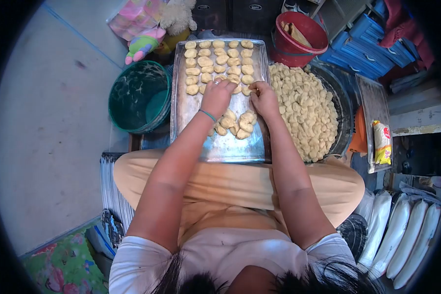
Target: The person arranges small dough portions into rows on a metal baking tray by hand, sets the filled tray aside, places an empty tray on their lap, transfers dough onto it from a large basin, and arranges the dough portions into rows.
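Note:
A metal baking tray (181, 132) lies before my crossed legs, with rows of flattened dough pieces (204, 61) over its far part. My left hand (218, 95), with a ring and a teal wristband, is bent over the nearest row, fingers curled around a dough piece that they mostly hide. At the right end of that row, my right hand (265, 99) pinches a dough piece (247, 90) between thumb and fingers. Closer to me, a loose cluster of dough pieces (247, 122) rests on the tray between my forearms.
Right of the tray, a wide black tub (345, 105) holds a large heap of dough pieces (304, 112). A green basin (139, 98) stands left, a red bucket (301, 41) at the back right. A yellow-and-white packet (382, 142) lies on another tray (372, 98).

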`<state>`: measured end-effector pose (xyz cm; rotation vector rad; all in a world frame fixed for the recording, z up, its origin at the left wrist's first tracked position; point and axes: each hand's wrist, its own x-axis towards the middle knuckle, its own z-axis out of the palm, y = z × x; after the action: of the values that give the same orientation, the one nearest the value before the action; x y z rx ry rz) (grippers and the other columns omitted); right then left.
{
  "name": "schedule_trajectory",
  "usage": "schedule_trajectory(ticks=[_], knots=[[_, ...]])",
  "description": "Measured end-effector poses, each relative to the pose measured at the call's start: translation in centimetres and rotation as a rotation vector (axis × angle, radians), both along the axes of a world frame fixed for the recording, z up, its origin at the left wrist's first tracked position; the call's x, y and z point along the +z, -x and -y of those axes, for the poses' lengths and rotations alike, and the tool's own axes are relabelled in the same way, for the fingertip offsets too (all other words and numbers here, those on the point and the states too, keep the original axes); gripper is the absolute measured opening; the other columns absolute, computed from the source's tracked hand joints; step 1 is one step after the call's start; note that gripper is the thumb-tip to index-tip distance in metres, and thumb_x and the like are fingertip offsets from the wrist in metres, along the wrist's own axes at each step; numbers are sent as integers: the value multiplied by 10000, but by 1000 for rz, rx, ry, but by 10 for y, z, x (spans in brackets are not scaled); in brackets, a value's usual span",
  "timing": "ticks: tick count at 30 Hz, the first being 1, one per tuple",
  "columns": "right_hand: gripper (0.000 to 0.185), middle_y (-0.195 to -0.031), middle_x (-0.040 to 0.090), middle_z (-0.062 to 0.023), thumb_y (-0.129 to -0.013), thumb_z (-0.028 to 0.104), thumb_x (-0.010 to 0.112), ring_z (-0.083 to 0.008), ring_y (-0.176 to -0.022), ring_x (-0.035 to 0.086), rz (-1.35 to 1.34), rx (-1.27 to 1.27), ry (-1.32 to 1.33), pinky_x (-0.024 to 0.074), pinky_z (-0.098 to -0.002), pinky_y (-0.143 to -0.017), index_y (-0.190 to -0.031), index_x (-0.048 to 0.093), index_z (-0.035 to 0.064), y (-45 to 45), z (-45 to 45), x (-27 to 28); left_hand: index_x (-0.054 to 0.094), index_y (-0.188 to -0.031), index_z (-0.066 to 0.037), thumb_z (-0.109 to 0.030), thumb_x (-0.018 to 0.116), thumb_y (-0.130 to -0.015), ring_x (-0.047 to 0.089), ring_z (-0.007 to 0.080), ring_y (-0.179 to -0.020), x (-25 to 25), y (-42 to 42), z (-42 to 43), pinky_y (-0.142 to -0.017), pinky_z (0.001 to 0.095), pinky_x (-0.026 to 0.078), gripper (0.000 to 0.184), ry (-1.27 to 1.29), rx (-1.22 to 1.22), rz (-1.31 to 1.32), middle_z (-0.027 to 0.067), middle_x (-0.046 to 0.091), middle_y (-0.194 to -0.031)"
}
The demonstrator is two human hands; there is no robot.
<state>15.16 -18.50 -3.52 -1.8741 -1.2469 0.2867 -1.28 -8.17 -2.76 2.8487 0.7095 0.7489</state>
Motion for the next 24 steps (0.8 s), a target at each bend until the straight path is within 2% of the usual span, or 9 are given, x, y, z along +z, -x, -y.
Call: schedule_trajectory(ticks=[2,5,9,10,13,14,17,21,24], knots=[[177,-965,613,-158,-770,33,642,-331,-854,635,105,55,-49,513,-409,-768,-945,652,50,-3,6,2,663,-1076,-104,-80,614,-826,580,285,-1014,15,17,8,-873,414,434,256,74,16,60,94,623,-1027],[216,-1000,610,-173,-780,52,650,-338,-847,635,-50,165,-34,512,-413,-760,-996,648,54,15,25,28,643,-1090,-84,-101,612,-845,573,308,-1031,33,72,27,-886,435,444,248,325,86,24,126,595,-1075],[317,-1091,608,-171,-788,163,672,-343,-965,629,-127,423,66,502,-413,-850,-1094,665,79,56,6,25,626,-1120,-47,-128,665,-843,577,348,-1012,24,117,47,-886,414,467,291,647,150,-34,162,580,-1093],[326,-1104,619,-169,-783,196,673,-332,-1026,618,-9,422,192,494,-409,-887,-1095,682,105,67,0,29,622,-1125,-41,-130,677,-838,580,357,-1004,24,121,46,-881,406,474,306,706,168,-22,166,579,-1090],[293,-1044,664,-158,-780,191,668,-317,-973,642,29,585,362,509,-403,-843,-1061,699,116,67,-17,29,630,-1048,-24,-108,699,-824,554,285,-749,21,127,42,-746,363,486,249,691,168,27,165,595,-983],[267,-949,697,-141,-775,170,662,-306,-897,664,-68,596,471,521,-398,-784,-1030,704,101,64,-22,31,631,-1024,-20,-107,704,-819,562,291,-742,19,128,40,-733,369,486,234,659,165,29,165,599,-948],[260,-874,709,-137,-767,175,691,-301,-833,674,-192,379,366,524,-394,-735,-1012,700,87,66,-41,11,632,-961,-9,-109,718,-808,587,308,-737,14,122,27,-705,386,488,202,550,210,98,169,612,-864],[279,-882,703,-140,-765,145,729,-285,-807,677,-8,292,233,519,-379,-722,-1013,666,35,92,-48,30,631,-956,-10,-119,724,-800,625,345,-823,1,113,5,-728,416,496,211,453,391,237,182,642,-901],[284,-971,655,-141,-743,175,732,-338,-923,638,164,242,260,513,-417,-791,-1000,657,79,88,-31,23,634,-984,-34,-106,707,-807,610,378,-911,5,108,-3,-811,425,494,205,484,454,248,170,638,-986]])
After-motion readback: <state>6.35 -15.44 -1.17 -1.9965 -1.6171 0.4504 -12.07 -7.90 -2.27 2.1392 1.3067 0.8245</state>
